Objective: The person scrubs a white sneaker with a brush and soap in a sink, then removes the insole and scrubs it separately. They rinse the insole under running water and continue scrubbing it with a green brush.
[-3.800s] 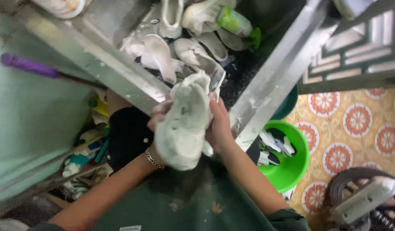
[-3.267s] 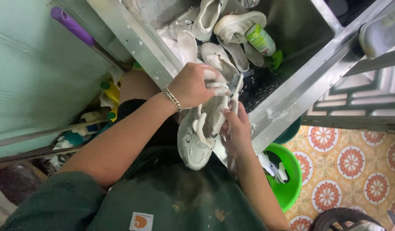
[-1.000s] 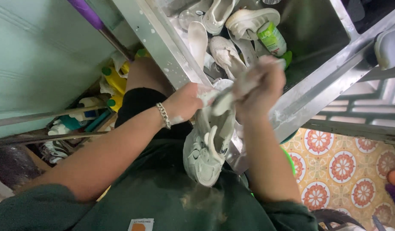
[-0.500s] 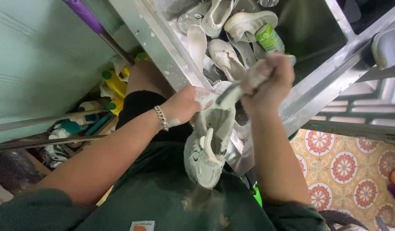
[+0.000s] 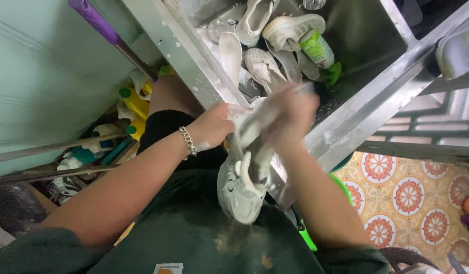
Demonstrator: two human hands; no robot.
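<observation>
The left hand is clamped on the heel end of a pale sneaker hanging toe-down over the lap, below the sink rim; the blurred right hand is closed on a brush at its opening

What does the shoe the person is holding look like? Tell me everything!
The shoe is a chunky pale grey-white sneaker, wet and soapy looking, with thick loops on top. It hangs toe-down over the person's lap, beside the metal sink's edge. The left hand grips its opening, and the blurred right hand pushes a brush-like tool into it.
</observation>
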